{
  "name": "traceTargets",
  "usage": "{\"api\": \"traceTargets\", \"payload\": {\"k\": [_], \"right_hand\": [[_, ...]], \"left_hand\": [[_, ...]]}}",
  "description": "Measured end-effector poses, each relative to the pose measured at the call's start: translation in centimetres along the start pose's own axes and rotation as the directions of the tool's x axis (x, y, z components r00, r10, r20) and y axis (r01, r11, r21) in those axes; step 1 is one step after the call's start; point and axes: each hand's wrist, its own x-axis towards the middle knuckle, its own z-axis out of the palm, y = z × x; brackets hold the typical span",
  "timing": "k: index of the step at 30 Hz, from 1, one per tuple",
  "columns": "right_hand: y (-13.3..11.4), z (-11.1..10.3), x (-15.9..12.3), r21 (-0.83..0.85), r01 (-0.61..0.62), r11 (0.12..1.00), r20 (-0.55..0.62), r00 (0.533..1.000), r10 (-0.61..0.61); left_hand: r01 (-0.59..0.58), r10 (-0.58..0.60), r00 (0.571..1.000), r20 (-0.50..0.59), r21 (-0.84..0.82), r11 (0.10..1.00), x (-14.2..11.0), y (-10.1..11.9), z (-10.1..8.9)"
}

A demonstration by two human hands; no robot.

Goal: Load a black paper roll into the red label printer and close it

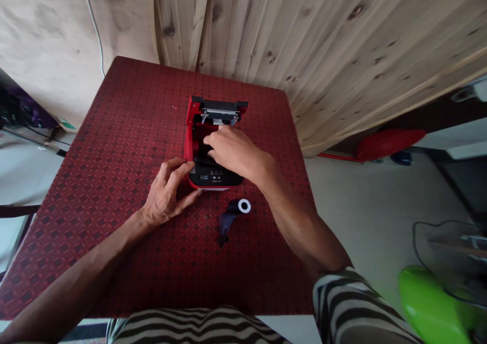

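A small red and black printer (216, 176) stands on the table with its lid (220, 105) raised. My left hand (167, 189) grips the printer's front left corner, fingertips on the top edge and thumb low at the front. Inside the open compartment are the bent fingers of my right hand (228, 146); what they hold, if anything, is hidden. In front of the printer lies a roll of black ribbon (236, 207) with a white ring at its end, and a loose dark strip trails from it towards me.
The table (125, 131) has a red patterned cover. Behind it rises a wooden plank wall (266, 29), with a pale cable (93, 24) hanging at the left. A green plastic object (429, 298) and a dark cord are at the lower right, beyond the table edge.
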Motion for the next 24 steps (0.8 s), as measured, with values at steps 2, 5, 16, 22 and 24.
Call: {"api": "traceTargets", "payload": {"k": [2, 5, 16, 22, 24], "right_hand": [[0.4, -0.4, -1.2, 0.083, 0.089, 0.993, -0.051, 0.995, -0.085], [0.7, -0.7, -3.9, 0.222, 0.200, 0.954, -0.172, 0.971, -0.164], [0.4, 3.4, -7.1, 0.268, 0.261, 0.927, -0.510, 0.855, -0.093], [-0.6, 4.2, -8.2, 0.195, 0.237, 0.952, -0.625, 0.778, -0.065], [-0.8, 4.3, -8.8, 0.162, 0.210, 0.964, -0.632, 0.773, -0.063]], "left_hand": [[-0.001, 0.001, 1.000, 0.001, 0.000, 1.000, -0.1, 0.0, 0.0], [0.020, -0.020, 1.000, 0.012, 0.004, 1.000, -0.2, 0.1, -0.1], [0.086, -0.080, 0.994, -0.078, 0.070, 0.994, 10.7, -1.6, -4.3], [0.036, -0.051, 0.980, 0.193, 0.080, 0.996, 15.7, -2.7, -3.0], [0.041, -0.049, 0.981, 0.187, 0.047, 0.998, 14.7, -1.9, -3.0]]}}
